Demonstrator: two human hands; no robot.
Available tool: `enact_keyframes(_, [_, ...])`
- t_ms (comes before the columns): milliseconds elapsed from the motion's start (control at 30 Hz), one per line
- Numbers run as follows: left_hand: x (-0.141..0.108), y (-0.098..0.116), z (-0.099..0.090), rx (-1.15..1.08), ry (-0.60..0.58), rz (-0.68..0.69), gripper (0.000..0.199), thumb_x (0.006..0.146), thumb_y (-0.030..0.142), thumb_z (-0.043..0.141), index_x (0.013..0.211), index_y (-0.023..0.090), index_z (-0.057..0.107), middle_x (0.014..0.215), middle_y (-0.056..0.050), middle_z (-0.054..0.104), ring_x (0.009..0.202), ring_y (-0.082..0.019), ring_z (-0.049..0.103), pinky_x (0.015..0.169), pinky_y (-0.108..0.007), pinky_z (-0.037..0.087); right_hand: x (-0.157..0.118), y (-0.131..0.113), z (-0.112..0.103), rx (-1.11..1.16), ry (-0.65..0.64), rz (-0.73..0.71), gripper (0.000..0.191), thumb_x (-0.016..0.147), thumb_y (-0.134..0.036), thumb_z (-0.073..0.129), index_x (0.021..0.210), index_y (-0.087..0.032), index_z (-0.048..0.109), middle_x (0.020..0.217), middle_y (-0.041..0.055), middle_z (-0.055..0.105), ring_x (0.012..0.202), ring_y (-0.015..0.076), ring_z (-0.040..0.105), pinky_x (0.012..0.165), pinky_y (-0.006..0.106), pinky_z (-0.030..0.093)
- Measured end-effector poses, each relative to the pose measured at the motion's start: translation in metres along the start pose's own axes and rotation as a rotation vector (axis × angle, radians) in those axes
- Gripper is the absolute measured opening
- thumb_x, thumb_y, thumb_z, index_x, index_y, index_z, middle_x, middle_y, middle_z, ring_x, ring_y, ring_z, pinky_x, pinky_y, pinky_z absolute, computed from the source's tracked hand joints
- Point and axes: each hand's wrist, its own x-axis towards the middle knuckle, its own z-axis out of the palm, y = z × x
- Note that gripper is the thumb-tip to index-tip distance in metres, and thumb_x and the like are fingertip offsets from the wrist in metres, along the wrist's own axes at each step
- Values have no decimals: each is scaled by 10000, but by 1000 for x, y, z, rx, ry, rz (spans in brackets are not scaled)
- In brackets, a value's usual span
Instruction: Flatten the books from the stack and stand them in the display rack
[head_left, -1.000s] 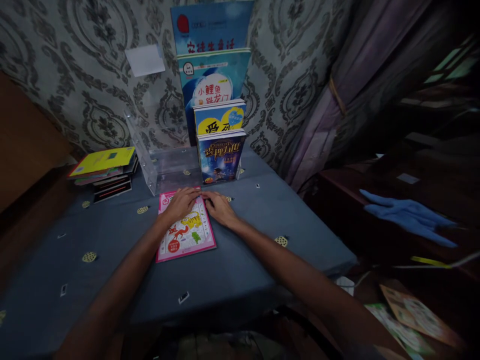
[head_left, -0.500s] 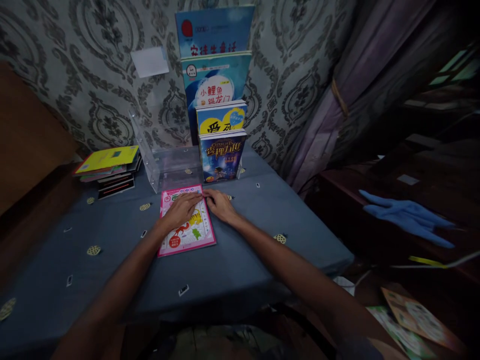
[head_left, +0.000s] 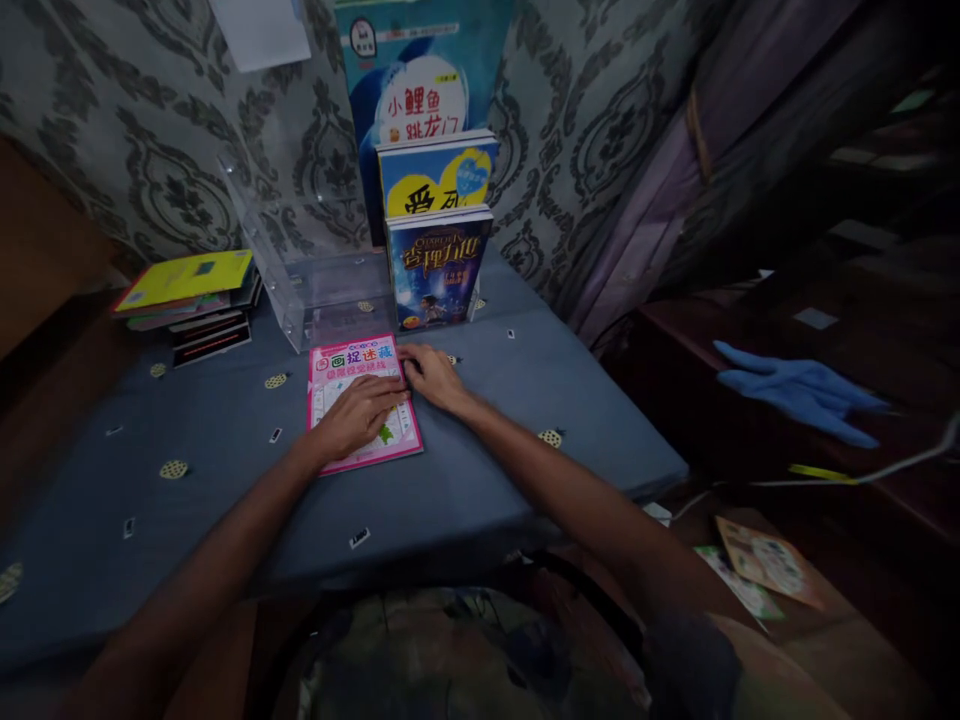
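A pink book [head_left: 350,362] with Chinese lettering and coloured drawings lies flat on the blue-grey tablecloth [head_left: 465,490]. My left hand [head_left: 365,412] rests palm down across its middle, fingers laid out toward its right edge, gripping nothing. Beside that same edge, my right hand [head_left: 433,376] sits on the cloth, its fingertips touching the book's upper right side. The right hand's fingers are curled and partly hidden, so whether they pinch the edge cannot be told.
A clear stand [head_left: 264,250] behind the pink book holds upright books, with a dark blue one [head_left: 436,265] in front. Stacked books [head_left: 187,285] lie at left. A blue glove [head_left: 802,390] lies on a dark surface at right; more books [head_left: 769,560] are below.
The view has tilted down. My left hand has moved lower on the pink book, uncovering its title. My right hand stays by the right edge, slightly lower along it.
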Motion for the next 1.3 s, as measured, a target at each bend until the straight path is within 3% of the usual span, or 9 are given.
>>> enact_keyframes(200, [-14,28,-7,-84,-53,38,481,934,98,481,1337,299,648,1340,-58,674,1306,-242,569,1110,-519,425,0,2,2,-14,12,-13,409,921,-98,475,1282,-180,648,1155,65,748,1092,222,651,1005,372,489])
enact_keyframes(533, [-34,63,-6,-103,-82,42,432,989,124,440,1336,296,632,1347,-41,669,1318,-227,554,1098,-515,445,-3,-5,-2,-77,-18,-30,360,947,-107,471,1245,-176,661,1155,82,737,1103,246,632,994,377,475])
enact_keyframes(700, [-41,81,-4,66,-130,-16,442,988,114,429,1383,239,583,1378,-79,644,1340,-242,529,1112,-483,421,-19,-21,-1,-120,-42,-203,326,954,-130,471,1224,-145,653,1212,137,704,1202,280,583,1061,452,440])
enact_keyframes(833, [-46,98,-1,187,-143,-47,485,966,82,427,1437,162,513,1423,-128,595,1366,-250,489,1129,-448,380,-30,-26,7,-27,-155,-376,352,959,-152,479,1288,-135,604,1316,151,654,1302,254,546,1129,447,427])
enact_keyframes(1000, [-54,112,-1,285,-154,-131,451,962,95,458,1408,105,521,1384,-141,609,1274,-258,538,1093,-432,393,-31,-20,15,-31,-195,-448,363,990,-198,455,1330,-153,573,1411,155,599,1383,249,498,1167,490,417])
enact_keyframes(1133, [-74,114,-8,304,-111,-197,483,928,54,463,1399,133,538,1333,-126,635,1234,-246,557,1068,-420,416,-31,-17,15,-42,-204,-456,374,1001,-228,449,1351,-167,567,1438,154,583,1396,252,491,1171,512,418])
enact_keyframes(1300, [-115,108,-19,316,35,-315,539,837,-37,462,1328,126,610,1236,-138,675,1169,-258,594,983,-403,484,-31,-14,14,-72,-228,-445,396,995,-223,460,1362,-134,578,1448,166,578,1401,257,488,1178,508,413])
